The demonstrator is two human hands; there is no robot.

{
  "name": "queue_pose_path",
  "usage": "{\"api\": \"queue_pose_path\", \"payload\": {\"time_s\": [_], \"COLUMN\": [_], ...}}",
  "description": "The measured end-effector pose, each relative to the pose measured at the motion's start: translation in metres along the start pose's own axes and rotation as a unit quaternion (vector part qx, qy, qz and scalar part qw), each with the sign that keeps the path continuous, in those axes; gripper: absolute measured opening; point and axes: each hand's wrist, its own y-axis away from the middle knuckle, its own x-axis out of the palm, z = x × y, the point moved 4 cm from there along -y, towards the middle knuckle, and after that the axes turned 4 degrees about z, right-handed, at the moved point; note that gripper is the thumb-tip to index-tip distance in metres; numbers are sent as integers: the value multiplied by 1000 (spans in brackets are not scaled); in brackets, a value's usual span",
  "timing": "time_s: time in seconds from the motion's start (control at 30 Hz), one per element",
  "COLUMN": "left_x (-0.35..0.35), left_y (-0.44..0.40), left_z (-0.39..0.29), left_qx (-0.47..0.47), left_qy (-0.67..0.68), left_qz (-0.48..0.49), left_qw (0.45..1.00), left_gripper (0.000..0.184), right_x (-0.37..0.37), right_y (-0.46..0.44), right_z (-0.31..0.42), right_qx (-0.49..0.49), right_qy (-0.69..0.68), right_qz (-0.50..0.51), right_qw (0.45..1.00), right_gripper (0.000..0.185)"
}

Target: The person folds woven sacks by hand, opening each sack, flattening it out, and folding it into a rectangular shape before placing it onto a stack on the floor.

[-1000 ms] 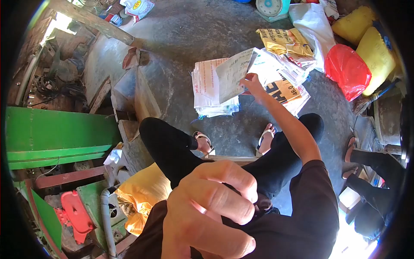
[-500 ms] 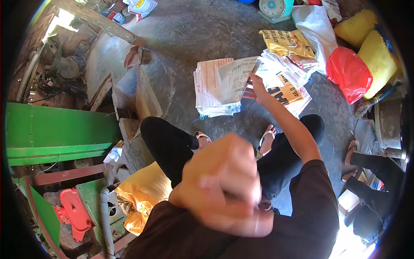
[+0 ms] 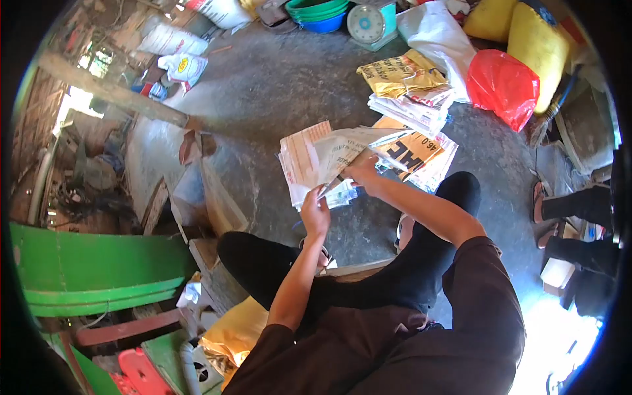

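Fingers of the left hand [image 3: 316, 216] pinch the near edge of a printed sheet [image 3: 338, 153], and those of the right hand [image 3: 362, 171] close on its right side, over the left pile [image 3: 297, 150] on the floor [image 3: 283, 79], where an even, light pull should keep it flat, though the right fingertips and sheet's underside are hidden.

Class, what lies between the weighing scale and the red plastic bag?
A white sack lies between the weighing scale and the red plastic bag, in the head view.
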Motion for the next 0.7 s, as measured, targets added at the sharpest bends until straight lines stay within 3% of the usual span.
{"api": "queue_pose_path", "payload": {"time_s": [0.07,0.13,0.2,0.23,0.27,0.33,0.37,0.43,0.47,0.53,0.6,0.7], "left_x": [-23,-37,-50,-60,-66,-80,-86,-94,-93,-90,-78,-51], "left_y": [-18,-40,-63,-74,-83,-94,-94,-90,-84,-67,-50,-34], "left_z": [-29,-41,-54,-72,-90,-124,-148,-192,-208,-241,-264,-275], "left_qx": [29,48,64,98,129,188,233,310,322,355,370,383], "left_qy": [28,34,42,52,53,53,63,74,91,123,94,89], "left_qz": [-63,-84,-112,-125,-113,-89,-78,-53,-34,29,81,72], "left_qw": [997,995,991,986,984,977,967,946,942,926,921,917], "left_gripper": [30,26,24,21,20,19,19,19,19,25,24,22], "right_x": [-12,-15,-37,-35,-27,-10,-11,0,3,6,8,5], "right_y": [-8,-19,-22,-64,-61,-20,23,7,-2,-5,-6,-7], "right_z": [-5,-7,2,-20,-10,29,56,44,36,43,48,60], "right_qx": [-47,-41,17,-37,-64,-111,67,16,5,-7,-17,-50], "right_qy": [187,222,115,90,83,67,161,-49,-157,-272,-323,-359], "right_qz": [-273,-322,-161,-67,38,250,215,365,438,477,438,329], "right_qw": [942,919,980,993,994,960,961,929,885,836,839,872], "right_gripper": [109,119,125,108,103,92,79,70,65,63,61,57]}}
